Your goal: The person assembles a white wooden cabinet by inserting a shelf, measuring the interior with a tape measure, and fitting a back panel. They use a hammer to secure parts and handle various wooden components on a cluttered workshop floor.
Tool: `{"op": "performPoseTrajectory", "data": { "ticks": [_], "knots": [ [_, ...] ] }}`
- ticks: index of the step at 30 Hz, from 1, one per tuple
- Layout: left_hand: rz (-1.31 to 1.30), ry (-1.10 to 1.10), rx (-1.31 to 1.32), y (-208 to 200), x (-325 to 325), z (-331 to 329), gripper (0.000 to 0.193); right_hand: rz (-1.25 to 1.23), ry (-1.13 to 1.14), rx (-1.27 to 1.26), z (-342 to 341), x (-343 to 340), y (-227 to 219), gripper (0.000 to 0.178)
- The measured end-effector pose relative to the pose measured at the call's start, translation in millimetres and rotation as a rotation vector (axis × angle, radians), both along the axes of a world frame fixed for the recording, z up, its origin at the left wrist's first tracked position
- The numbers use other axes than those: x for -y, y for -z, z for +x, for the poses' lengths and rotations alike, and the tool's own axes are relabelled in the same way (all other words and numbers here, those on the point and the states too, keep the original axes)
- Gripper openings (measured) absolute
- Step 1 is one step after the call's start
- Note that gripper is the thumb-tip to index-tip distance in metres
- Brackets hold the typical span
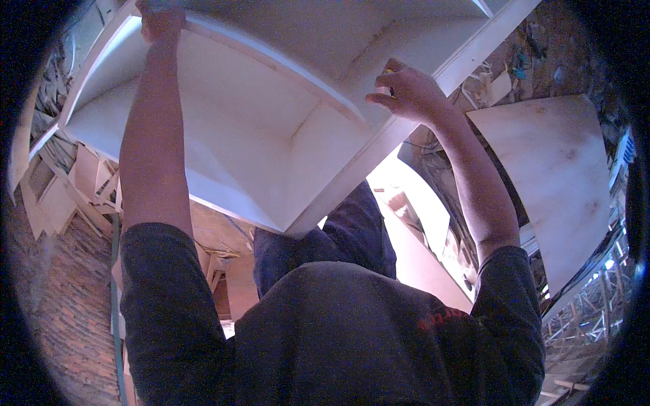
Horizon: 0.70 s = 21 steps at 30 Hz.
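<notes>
A white open-fronted cabinet box (pixel 237 128) lies tilted across the upper middle, above my legs. A thin divider board (pixel 271 61) crosses its inside. At the top edge of the view, my left hand (pixel 161 24) is closed at the far left end of this board; its fingertips are partly cut off. My right hand (pixel 409 91) hovers over the cabinet's right side wall (pixel 389 139), near the board's other end. Its fingers are curled with the thumb opposite, around something small with a hint of yellow that I cannot make out.
A large pale panel (pixel 555 176) leans at the right. Wood offcuts (pixel 81 176) are piled at the left beside a brick surface (pixel 74 304). Scrap and debris (pixel 521 61) lie beyond the cabinet at upper right. Metal framework (pixel 589 304) shows at lower right.
</notes>
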State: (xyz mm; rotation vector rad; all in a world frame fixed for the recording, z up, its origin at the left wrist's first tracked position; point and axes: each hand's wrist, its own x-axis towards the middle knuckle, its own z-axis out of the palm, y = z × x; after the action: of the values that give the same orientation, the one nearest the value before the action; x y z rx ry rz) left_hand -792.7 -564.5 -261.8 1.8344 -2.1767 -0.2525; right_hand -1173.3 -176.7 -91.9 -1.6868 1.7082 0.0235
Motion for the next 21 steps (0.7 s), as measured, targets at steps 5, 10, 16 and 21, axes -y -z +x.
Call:
{"op": "performPoseTrajectory", "data": {
  "ticks": [5,10,16,21],
  "knots": [
    [0.059,-0.056,-0.036,-20,-18,-14,0.090,-0.035,-0.171,-0.058,23,-4,-9,0.053],
    [0.094,-0.080,-0.077,-25,-27,-22,0.093,0.081,-0.275,-0.107,34,-14,2,0.042],
    [0.128,-0.131,-0.111,-29,-34,-31,0.097,-0.015,-0.143,-0.054,29,-26,20,0.019],
    [0.176,-0.264,-0.138,-46,-37,-37,0.100,-0.097,-0.121,-0.076,34,-30,13,0.014]
  ]
}}
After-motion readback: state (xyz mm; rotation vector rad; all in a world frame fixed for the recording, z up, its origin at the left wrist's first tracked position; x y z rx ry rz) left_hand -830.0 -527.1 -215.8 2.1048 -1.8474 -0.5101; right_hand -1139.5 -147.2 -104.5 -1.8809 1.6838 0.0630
